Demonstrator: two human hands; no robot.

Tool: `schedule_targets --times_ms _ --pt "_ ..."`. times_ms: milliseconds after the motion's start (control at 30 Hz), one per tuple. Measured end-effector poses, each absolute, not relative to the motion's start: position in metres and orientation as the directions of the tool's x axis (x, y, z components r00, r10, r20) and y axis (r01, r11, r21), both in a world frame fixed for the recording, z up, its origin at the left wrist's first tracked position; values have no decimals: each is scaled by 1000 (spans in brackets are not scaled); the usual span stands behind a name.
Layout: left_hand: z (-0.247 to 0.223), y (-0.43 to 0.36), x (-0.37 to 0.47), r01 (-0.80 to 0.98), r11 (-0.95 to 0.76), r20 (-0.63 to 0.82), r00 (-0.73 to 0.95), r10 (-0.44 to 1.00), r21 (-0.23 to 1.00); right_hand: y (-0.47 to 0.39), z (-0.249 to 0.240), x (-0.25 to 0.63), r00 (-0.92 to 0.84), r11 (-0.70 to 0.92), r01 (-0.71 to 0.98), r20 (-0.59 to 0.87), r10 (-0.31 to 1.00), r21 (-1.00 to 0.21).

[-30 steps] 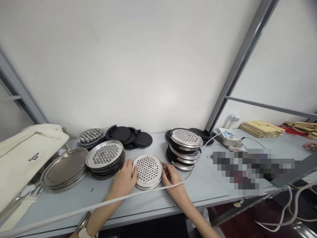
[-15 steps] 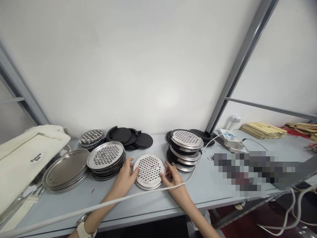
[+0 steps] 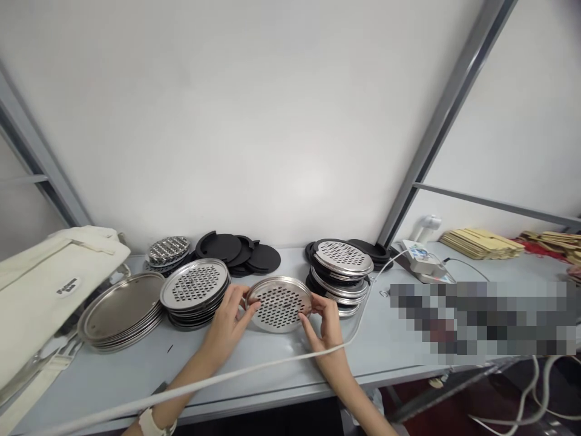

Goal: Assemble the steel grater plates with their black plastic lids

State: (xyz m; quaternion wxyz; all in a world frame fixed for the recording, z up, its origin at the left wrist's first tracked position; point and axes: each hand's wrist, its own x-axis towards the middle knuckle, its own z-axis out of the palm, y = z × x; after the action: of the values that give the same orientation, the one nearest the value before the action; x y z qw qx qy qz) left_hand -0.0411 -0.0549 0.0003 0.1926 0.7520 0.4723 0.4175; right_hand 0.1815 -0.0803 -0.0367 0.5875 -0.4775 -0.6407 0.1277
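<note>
A round perforated metal disc point(image 3: 279, 307) is held up and tilted above the table's middle. My left hand point(image 3: 230, 318) pinches its left rim, and my right hand point(image 3: 323, 321) grips the right rim between thumb and fingers. Left of it stands a stack of perforated discs point(image 3: 195, 286). Beyond that is a stack of larger plain metal plates point(image 3: 122, 309). Another pile, of metal and black discs point(image 3: 344, 259), rises just right of my right hand.
Black round pieces point(image 3: 222, 249) lie by the wall. A white cable point(image 3: 254, 365) crosses in front of my forearms. A cream bag point(image 3: 45, 290) is at the left; a white device point(image 3: 422, 260) and yellow bundles point(image 3: 482, 242) are at the right.
The perforated disc has been lifted and tilted up from the table. Both hands have risen slightly with it and now hold its edges.
</note>
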Motion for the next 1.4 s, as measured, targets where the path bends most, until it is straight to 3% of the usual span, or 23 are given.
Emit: schedule_targets --times_ms 133,467,933,1033,1167,1267,1400 --pt "2 -59 -44 590 -517 448 274 851 620 -80 -39 181 152 489 380 575 804 -785" --pt "3 -60 -45 595 -592 496 342 799 544 -87 -34 179 112 456 399 536 837 -795" --pt "6 -58 -47 632 -628 582 323 746 455 -83 -45 185 147 434 257 478 866 -864" --pt "7 -58 -46 611 -608 565 296 770 507 -82 -45 183 159 415 208 449 879 -886" --pt "8 -58 -43 491 -527 462 257 849 694 -80 -40 179 74 363 145 376 924 -920" --pt "6 -57 -41 409 -393 316 243 917 824 -79 -36 180 9 291 90 293 956 -953" --pt "2 -59 -41 283 -128 40 297 954 950 -77 -34 183 69 174 3 174 982 -985"
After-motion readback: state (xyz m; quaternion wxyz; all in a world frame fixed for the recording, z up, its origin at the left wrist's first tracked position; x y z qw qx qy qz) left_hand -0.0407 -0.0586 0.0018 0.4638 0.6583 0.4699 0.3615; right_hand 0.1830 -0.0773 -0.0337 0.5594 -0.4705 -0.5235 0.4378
